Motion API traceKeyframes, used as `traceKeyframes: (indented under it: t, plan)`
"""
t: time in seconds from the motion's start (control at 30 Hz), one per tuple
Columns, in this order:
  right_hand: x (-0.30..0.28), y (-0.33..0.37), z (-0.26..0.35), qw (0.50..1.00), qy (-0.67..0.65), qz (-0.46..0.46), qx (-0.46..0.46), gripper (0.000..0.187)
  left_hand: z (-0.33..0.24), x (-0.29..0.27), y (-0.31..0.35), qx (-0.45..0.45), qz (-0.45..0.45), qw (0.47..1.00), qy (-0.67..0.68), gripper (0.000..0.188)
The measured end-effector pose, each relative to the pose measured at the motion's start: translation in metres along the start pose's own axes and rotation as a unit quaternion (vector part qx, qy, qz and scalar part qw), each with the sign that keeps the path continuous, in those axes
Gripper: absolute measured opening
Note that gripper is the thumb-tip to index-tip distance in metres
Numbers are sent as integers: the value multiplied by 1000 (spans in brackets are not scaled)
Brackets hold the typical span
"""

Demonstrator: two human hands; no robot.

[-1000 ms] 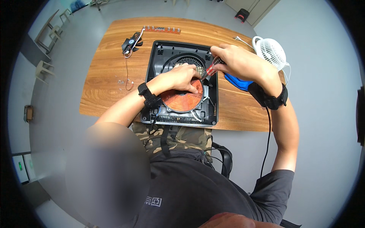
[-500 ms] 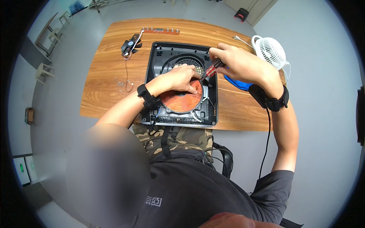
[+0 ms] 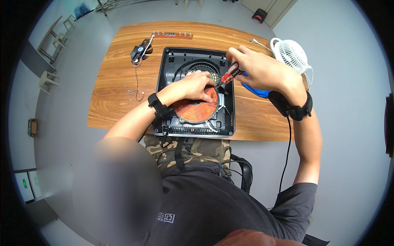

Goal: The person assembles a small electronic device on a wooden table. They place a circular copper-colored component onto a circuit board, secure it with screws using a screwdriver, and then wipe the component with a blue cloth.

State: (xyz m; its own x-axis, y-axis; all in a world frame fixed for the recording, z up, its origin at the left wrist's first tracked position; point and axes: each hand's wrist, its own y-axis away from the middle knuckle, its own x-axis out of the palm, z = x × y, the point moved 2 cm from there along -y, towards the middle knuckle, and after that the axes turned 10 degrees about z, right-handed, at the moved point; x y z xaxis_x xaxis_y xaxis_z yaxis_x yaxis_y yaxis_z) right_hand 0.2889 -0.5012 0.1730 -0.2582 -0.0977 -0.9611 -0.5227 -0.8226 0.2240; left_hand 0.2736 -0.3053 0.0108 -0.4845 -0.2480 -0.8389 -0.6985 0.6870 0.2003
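A round copper coil (image 3: 193,111) lies in an open black housing (image 3: 161,74), which looks like the base of an induction cooker. My left hand (image 3: 195,87) presses on the coil's far part, thumb stretched over the windings and fingers curled at the far edge. Closed around a red and black screwdriver (image 3: 230,74), my right hand (image 3: 258,69) is above the housing's right side. The screwdriver slants down to the left, its tip at the coil's upper right edge, close to my left fingertips. Whether the tip sits on a screw is too small to tell.
Small loose screws (image 3: 130,92) lie left of the housing on the wooden table (image 3: 111,74). A black fan (image 3: 141,50) with wires and a narrow circuit board (image 3: 172,35) lie farther back. At the right are a blue item (image 3: 257,91) and a white desk fan (image 3: 290,55).
The screwdriver handle has turned in my right hand, showing a different side of its pattern. My left hand keeps its place on the coil.
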Motion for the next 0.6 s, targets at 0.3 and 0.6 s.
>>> traceKeyframes:
  t: [0.3,0.6]
  plan:
    - [6,-18,4,993,66,35,94,45,-4,-1,-1,-9,11,1000,-7,62]
    - [7,-7,10,998,69,-4,14,35,-2,0,0,4,11,1000,-6,64]
